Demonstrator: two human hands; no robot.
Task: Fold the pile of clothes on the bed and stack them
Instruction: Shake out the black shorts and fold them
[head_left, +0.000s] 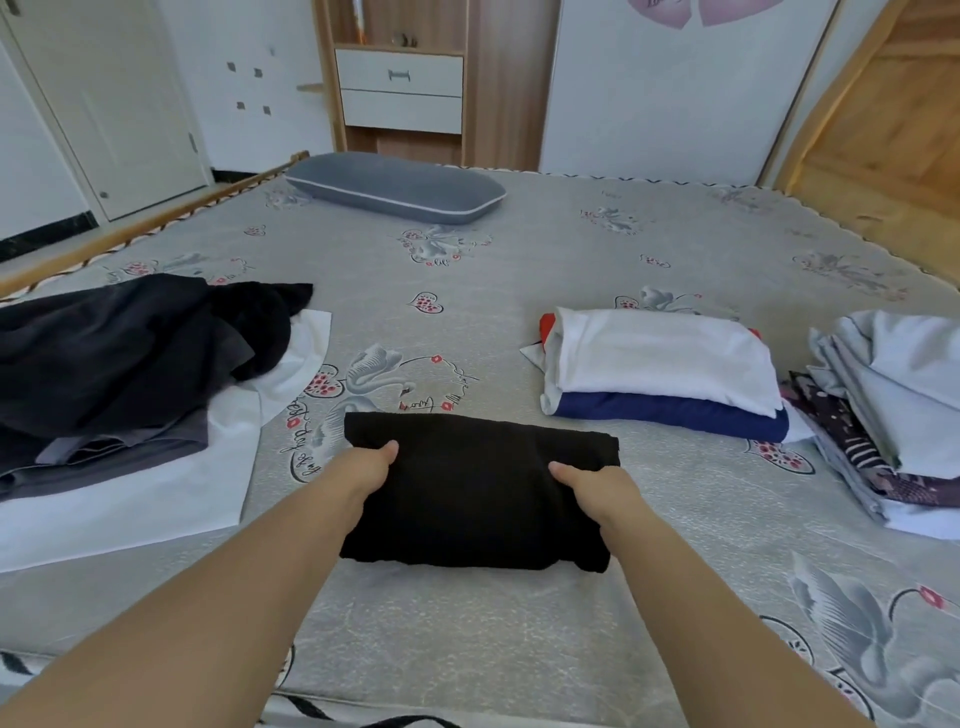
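A folded black garment (475, 488) lies on the grey patterned bed (519, 249) right in front of me. My left hand (366, 465) grips its left side, thumb on top and fingers tucked under the cloth. My right hand (592, 480) grips its right side the same way. To the left lies an unfolded pile of dark clothes (119, 358) on a white garment (156, 499). On the right sits a stack with a folded white piece (665, 358) over a blue one (675, 413), a red edge showing behind.
At the far right is another stack of folded grey and dark patterned fabrics (893, 410). A grey pillow (395, 187) lies at the head of the bed. A wooden cabinet with white drawers (400, 88) stands behind, and a door (114, 104) at the left.
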